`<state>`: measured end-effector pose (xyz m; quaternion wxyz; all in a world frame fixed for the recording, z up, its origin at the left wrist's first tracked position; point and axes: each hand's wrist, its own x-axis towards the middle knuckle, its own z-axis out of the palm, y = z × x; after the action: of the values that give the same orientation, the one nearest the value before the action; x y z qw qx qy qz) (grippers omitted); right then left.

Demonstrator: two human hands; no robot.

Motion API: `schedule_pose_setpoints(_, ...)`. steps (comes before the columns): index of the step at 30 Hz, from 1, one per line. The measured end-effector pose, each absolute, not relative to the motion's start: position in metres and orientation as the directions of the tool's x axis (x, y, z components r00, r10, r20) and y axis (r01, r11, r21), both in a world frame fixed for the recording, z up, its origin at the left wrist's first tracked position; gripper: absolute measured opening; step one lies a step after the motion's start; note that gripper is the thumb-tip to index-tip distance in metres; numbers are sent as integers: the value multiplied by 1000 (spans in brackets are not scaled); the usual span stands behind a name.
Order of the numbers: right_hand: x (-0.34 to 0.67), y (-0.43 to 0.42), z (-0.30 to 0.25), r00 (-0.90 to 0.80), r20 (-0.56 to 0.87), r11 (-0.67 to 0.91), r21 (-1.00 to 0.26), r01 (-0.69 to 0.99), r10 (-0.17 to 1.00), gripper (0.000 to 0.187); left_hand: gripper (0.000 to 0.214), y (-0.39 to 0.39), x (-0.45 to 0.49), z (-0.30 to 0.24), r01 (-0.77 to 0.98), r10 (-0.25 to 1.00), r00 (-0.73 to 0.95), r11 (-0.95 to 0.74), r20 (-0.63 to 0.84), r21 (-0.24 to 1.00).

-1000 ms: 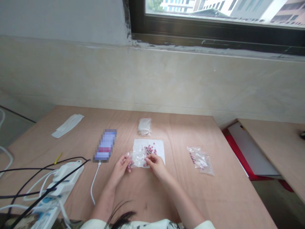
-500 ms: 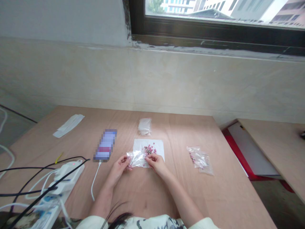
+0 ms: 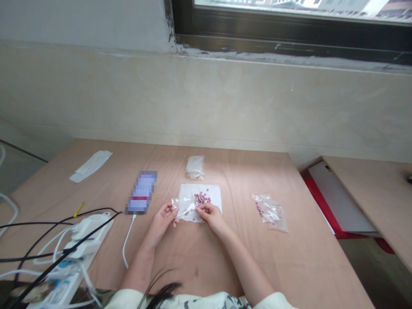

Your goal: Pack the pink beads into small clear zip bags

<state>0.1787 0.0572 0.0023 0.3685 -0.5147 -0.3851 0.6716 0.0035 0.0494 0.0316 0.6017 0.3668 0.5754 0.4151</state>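
Observation:
A small clear plastic bag (image 3: 186, 207) is stretched between both hands, low over a white sheet of paper (image 3: 216, 194). My left hand (image 3: 163, 218) is closed on the bag's left end, where a few pink bits show by the fingers. At the bag's right end, my right hand (image 3: 210, 214) pinches the plastic between thumb and fingertips. Just beyond the right fingertips lies a loose pile of pink beads (image 3: 202, 197) on the paper, with some darker pieces among them.
Clear bags with pink beads (image 3: 272, 212) lie to the right. A bag of white contents (image 3: 195, 167) is behind the paper. On the left are a phone (image 3: 141, 192) on a white cable, a folded white strip (image 3: 91, 166) and a power strip (image 3: 86, 234) with tangled cords.
The camera view has tilted slightly downward. My left fingers have shifted a little on the bag; my right hand keeps nearly the same pinch.

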Motion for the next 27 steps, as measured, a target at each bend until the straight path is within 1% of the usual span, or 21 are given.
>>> schedule_pose_setpoints(7, 182, 57, 9, -209, -431, -455, -886, -88, 878, 32, 35, 52, 10, 35, -18, 927, 5, 376, -376, 927)
schedule_pose_setpoints(11, 182, 57, 8, -211, -423, -449, -889, -95, 881, 33, 31, 50, 11, 38, -12, 916, 114, 389, -385, 921)
schedule_pose_setpoints(13, 182, 57, 6, -208, -422, -448, -889, -98, 883, 34, 30, 49, 12, 40, -14, 912, 135, 392, -387, 920)
schedule_pose_setpoints(27, 183, 57, 8, -210, -444, -478, -864, -159, 871, 40, 31, 46, 16, 46, -4, 922, 115, 372, -369, 928)
